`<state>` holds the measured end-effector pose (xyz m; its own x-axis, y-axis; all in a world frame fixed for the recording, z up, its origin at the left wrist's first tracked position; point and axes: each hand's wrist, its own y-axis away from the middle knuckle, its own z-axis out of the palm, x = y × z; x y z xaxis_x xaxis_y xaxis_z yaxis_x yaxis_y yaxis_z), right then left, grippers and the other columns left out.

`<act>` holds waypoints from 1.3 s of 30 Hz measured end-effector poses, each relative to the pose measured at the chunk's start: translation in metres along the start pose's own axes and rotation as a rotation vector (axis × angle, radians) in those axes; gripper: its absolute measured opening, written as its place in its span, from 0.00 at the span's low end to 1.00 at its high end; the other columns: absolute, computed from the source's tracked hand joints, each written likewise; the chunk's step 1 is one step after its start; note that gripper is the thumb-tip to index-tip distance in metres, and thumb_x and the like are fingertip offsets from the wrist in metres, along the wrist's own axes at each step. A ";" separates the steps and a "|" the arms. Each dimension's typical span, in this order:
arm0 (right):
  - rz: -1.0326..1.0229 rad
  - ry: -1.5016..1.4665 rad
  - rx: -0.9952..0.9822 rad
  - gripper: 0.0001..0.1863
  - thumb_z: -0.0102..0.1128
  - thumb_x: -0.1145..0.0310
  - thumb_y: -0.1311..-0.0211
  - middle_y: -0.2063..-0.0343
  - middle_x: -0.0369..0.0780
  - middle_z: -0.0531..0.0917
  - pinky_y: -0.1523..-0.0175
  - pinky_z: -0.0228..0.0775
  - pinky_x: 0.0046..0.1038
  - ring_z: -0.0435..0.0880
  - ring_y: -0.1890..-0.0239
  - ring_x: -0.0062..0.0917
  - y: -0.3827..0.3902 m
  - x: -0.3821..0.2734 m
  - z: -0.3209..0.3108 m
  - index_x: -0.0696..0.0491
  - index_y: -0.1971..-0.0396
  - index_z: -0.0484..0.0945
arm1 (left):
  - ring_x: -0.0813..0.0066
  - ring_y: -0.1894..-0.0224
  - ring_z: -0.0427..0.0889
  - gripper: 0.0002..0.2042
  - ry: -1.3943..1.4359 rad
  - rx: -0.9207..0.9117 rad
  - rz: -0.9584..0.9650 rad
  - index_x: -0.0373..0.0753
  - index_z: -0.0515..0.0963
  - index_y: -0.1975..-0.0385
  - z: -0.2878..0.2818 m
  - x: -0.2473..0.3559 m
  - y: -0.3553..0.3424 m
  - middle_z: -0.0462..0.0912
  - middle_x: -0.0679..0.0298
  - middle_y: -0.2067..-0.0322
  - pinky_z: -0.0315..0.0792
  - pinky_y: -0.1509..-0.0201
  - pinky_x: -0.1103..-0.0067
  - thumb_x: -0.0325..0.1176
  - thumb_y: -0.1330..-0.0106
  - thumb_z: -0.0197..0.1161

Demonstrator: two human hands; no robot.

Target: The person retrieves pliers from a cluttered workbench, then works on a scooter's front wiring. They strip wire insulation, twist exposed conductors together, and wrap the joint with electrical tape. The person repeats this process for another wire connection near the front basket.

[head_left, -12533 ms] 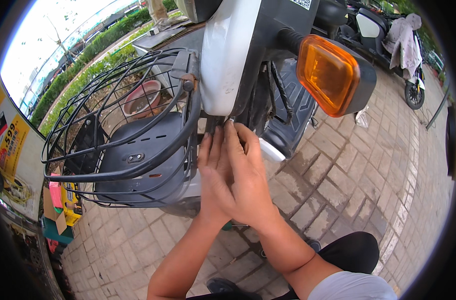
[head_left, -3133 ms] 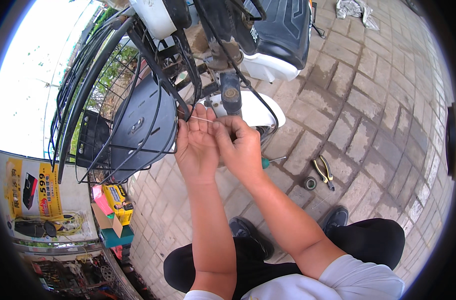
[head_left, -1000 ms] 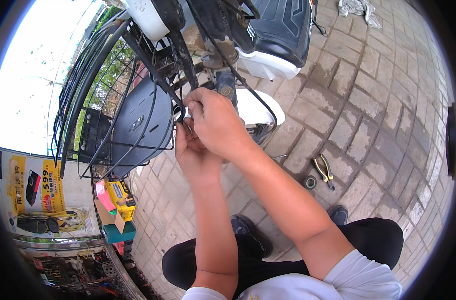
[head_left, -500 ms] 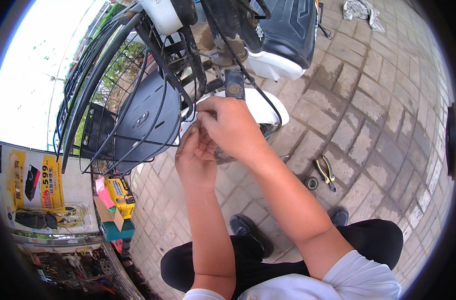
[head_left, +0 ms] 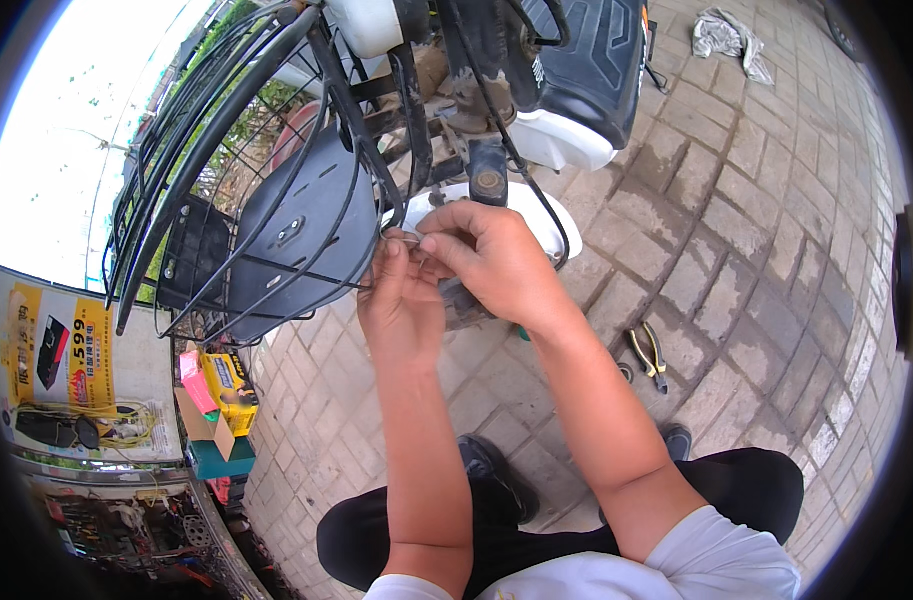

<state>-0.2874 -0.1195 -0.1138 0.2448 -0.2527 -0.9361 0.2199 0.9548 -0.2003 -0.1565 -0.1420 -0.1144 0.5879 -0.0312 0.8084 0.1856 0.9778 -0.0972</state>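
Note:
My left hand (head_left: 405, 295) and my right hand (head_left: 502, 262) meet in front of a two-wheeler's front end, each with thumb and fingers pinched. Between the fingertips is something small and thin, perhaps a wire end; its kind cannot be made out. Just left of them is a black wire basket (head_left: 267, 185) with a dark plate (head_left: 302, 225) in it. Behind the right hand, a white fender (head_left: 549, 222) shows below the dark fork clamp (head_left: 489, 180). A black cable (head_left: 512, 150) curves down past the fender.
Pliers (head_left: 660, 374) with yellow-and-black handles lie on the brick paving (head_left: 717, 370), beside a small dark roll (head_left: 627, 373) partly covered by my right forearm. Boxes (head_left: 229, 393) and a tool-filled cabinet (head_left: 137, 530) stand at left. A grey rag (head_left: 727, 40) lies far right.
The view has shifted slightly, so the basket and fender sit a little further right. Both hands stay together at the same spot, and a thin light piece now shows between the fingers.

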 end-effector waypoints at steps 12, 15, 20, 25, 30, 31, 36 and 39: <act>-0.204 0.064 0.079 0.06 0.66 0.75 0.43 0.72 0.46 0.84 0.63 0.75 0.30 0.85 0.70 0.35 0.001 0.014 0.004 0.61 0.67 0.82 | 0.74 0.59 0.79 0.04 -0.032 0.049 0.071 0.39 0.78 0.63 0.006 -0.001 -0.001 0.81 0.64 0.61 0.75 0.51 0.74 0.25 0.34 0.65; -0.250 0.092 0.095 0.06 0.66 0.75 0.43 0.72 0.45 0.84 0.63 0.75 0.31 0.84 0.70 0.36 0.001 0.016 0.005 0.60 0.67 0.82 | 0.75 0.60 0.78 0.04 -0.052 0.088 0.084 0.39 0.78 0.64 0.008 -0.003 -0.001 0.80 0.64 0.61 0.75 0.51 0.75 0.25 0.34 0.65; -0.336 0.186 0.094 0.06 0.67 0.77 0.43 0.72 0.42 0.84 0.64 0.76 0.26 0.84 0.70 0.28 0.002 0.017 0.005 0.61 0.66 0.82 | 0.75 0.60 0.78 0.04 -0.064 0.105 0.088 0.39 0.78 0.64 0.010 -0.003 -0.001 0.80 0.65 0.61 0.75 0.52 0.76 0.24 0.34 0.64; -0.365 0.188 0.134 0.06 0.68 0.78 0.44 0.72 0.42 0.84 0.65 0.76 0.26 0.84 0.71 0.28 0.002 0.018 0.008 0.61 0.67 0.82 | 0.76 0.59 0.78 0.04 -0.066 0.112 0.093 0.40 0.78 0.64 0.010 -0.003 0.000 0.80 0.65 0.61 0.74 0.52 0.76 0.24 0.34 0.64; -0.352 0.163 0.162 0.06 0.67 0.77 0.45 0.72 0.43 0.84 0.64 0.76 0.31 0.84 0.70 0.37 0.003 0.019 0.009 0.59 0.68 0.81 | 0.77 0.56 0.79 0.06 -0.033 0.071 0.087 0.37 0.79 0.58 0.006 -0.003 0.000 0.83 0.66 0.59 0.74 0.48 0.78 0.27 0.32 0.62; -0.359 0.165 0.156 0.06 0.67 0.77 0.45 0.72 0.43 0.84 0.64 0.76 0.31 0.84 0.70 0.37 0.003 0.019 0.009 0.59 0.68 0.81 | 0.77 0.56 0.79 0.06 -0.033 0.066 0.089 0.37 0.79 0.58 0.006 -0.003 0.000 0.83 0.66 0.59 0.74 0.48 0.78 0.27 0.32 0.63; -0.402 0.211 0.156 0.06 0.69 0.78 0.44 0.72 0.40 0.84 0.66 0.75 0.23 0.83 0.72 0.22 0.002 0.020 0.008 0.60 0.67 0.82 | 0.76 0.57 0.77 0.04 -0.043 0.097 0.082 0.42 0.79 0.65 0.009 -0.004 -0.001 0.80 0.66 0.62 0.73 0.51 0.77 0.24 0.35 0.64; -0.422 0.229 0.169 0.06 0.69 0.78 0.45 0.72 0.40 0.84 0.66 0.75 0.23 0.83 0.72 0.22 0.001 0.023 0.009 0.60 0.67 0.82 | 0.76 0.57 0.77 0.05 -0.028 0.141 0.083 0.43 0.78 0.66 0.013 -0.004 0.002 0.80 0.66 0.62 0.72 0.50 0.77 0.23 0.36 0.65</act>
<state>-0.2729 -0.1253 -0.1325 -0.1077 -0.5515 -0.8272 0.4089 0.7338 -0.5425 -0.1687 -0.1373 -0.1100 0.5737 0.0547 0.8172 0.0235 0.9963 -0.0832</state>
